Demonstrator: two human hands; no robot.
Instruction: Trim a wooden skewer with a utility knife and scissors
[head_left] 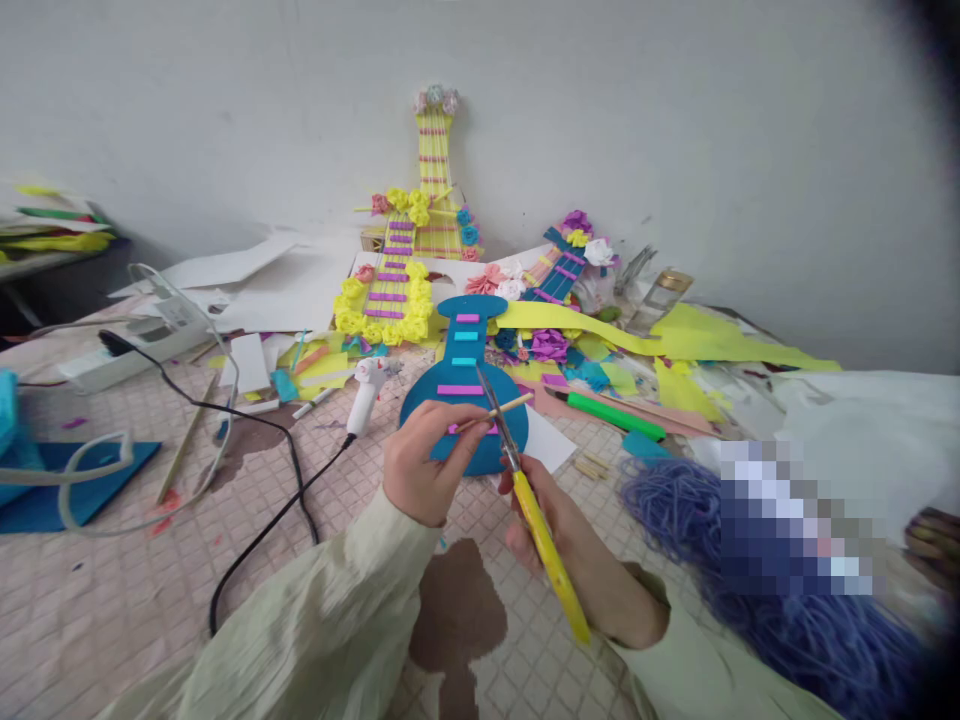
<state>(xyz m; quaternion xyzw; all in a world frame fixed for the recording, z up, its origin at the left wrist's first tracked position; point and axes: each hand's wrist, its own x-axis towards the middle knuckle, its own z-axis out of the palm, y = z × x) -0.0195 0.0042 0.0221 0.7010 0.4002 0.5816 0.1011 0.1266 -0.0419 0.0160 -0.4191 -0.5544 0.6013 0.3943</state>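
My left hand (427, 460) pinches a thin wooden stick (514, 405) between thumb and fingers. In my right hand (562, 540) is a pair of yellow-handled scissors (541, 545), its metal blades meeting the stick just beyond my left fingertips. Whether the blades are fully closed is hard to see. Beneath both hands lies a blue guitar-shaped cutout (420, 400) with pink and light-blue strips across its neck and body. A white sheet (551, 440) shows from under its right side. Several short stick pieces (591, 466) rest to the right of my right hand.
A white glue gun (366, 395) stands left of the cutout, its black cord trailing forward. Further left is a power strip (135, 355). Decorated yellow guitars (391, 275) lean at the back. A green cutter knife (615, 415) and blue yarn (675, 510) lie right.
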